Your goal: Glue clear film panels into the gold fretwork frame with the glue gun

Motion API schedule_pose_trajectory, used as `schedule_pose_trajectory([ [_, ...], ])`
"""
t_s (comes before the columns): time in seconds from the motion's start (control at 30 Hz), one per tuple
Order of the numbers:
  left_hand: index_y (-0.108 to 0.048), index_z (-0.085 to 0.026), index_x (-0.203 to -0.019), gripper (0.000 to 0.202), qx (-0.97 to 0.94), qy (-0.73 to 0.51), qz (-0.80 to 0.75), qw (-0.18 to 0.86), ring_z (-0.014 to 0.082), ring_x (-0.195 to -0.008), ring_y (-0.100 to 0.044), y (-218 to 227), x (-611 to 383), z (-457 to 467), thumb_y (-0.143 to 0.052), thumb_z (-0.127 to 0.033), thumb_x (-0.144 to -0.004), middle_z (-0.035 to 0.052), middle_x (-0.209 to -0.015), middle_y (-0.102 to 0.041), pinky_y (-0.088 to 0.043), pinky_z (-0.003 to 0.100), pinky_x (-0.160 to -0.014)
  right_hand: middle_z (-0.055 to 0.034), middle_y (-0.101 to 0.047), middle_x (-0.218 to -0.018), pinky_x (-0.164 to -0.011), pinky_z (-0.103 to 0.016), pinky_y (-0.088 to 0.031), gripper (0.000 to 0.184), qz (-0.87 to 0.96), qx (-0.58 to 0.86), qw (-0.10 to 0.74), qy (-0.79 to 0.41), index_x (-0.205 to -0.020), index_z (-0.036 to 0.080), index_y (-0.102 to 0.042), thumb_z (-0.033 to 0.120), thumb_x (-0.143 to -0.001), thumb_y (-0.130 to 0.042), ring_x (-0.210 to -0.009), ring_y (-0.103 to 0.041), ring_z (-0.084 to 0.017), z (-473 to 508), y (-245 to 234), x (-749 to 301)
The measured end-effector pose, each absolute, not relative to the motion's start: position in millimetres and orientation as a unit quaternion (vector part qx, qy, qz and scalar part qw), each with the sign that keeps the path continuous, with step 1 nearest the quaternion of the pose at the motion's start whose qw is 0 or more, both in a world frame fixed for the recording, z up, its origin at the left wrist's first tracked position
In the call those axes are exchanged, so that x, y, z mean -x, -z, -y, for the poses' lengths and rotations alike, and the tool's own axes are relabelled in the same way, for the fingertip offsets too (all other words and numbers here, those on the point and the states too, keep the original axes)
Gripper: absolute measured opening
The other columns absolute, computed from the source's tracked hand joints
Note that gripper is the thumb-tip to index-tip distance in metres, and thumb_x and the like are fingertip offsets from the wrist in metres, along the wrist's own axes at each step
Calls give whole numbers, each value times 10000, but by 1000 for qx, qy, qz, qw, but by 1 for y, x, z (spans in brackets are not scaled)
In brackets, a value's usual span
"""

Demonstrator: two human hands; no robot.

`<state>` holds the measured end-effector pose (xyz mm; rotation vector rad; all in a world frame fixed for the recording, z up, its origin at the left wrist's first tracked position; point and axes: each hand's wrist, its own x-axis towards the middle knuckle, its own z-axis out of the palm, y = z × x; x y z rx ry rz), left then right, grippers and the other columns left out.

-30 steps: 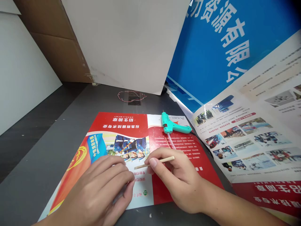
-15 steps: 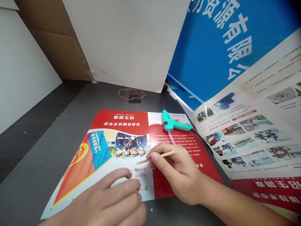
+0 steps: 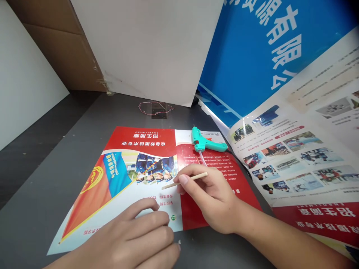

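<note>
A thin pale wooden stick (image 3: pixel 200 175) is pinched between the thumb and fingers of my right hand (image 3: pixel 214 198), held like a pen. It slants over the red and white printed leaflet (image 3: pixel 153 192), its far end pointing left. My left hand (image 3: pixel 143 235) is palm down over the leaflet's near edge, fingers loosely bent with a gap beside the index finger. Its thumb and palm are hidden, and nothing shows in it. Beyond my right hand, a teal hot glue gun (image 3: pixel 209 145) lies on the leaflet, a clear glue stick (image 3: pixel 202 158) protruding from its back.
A thin pinkish loop of thread or wire (image 3: pixel 146 112) lies on the dark table (image 3: pixel 92 119). White panels (image 3: pixel 146 48) and brown cardboard (image 3: pixel 56 45) stand behind. A blue panel (image 3: pixel 241 59) with white lettering and a large printed sheet (image 3: pixel 297 149) flank the right side.
The view has shifted slightly, and the leaflet and glue gun appear a little higher. My right hand keeps the wooden stick in nearly the same pose. My left hand has shifted slightly right.
</note>
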<state>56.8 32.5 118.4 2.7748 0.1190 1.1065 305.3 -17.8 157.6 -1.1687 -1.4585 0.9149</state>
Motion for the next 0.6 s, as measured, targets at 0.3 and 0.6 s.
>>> schedule_pose_trajectory([
  [0.3,-844,-304,-1176,404,-933,-351,-26,75,153,-998,-798,-125,-60,-38,-505,-384,-1380,-86,-1040,-906,-545,370,-1162,-17,-799,-881,-760,-335,-587,256,606,480,509,-379,-1017,259,-773,380,-1240,-736,-818,-743,-204,16,-159,-306],
  [0.6,-873,-318,-1244,282,-941,-328,-19,86,187,-1092,-779,-122,-54,-39,-635,-444,-1324,-83,-1109,-918,-523,420,-1160,-10,-812,-873,-754,-321,-600,258,606,476,517,-373,-1006,261,-776,373,-1237,-746,-805,-768,-195,17,-155,-305],
])
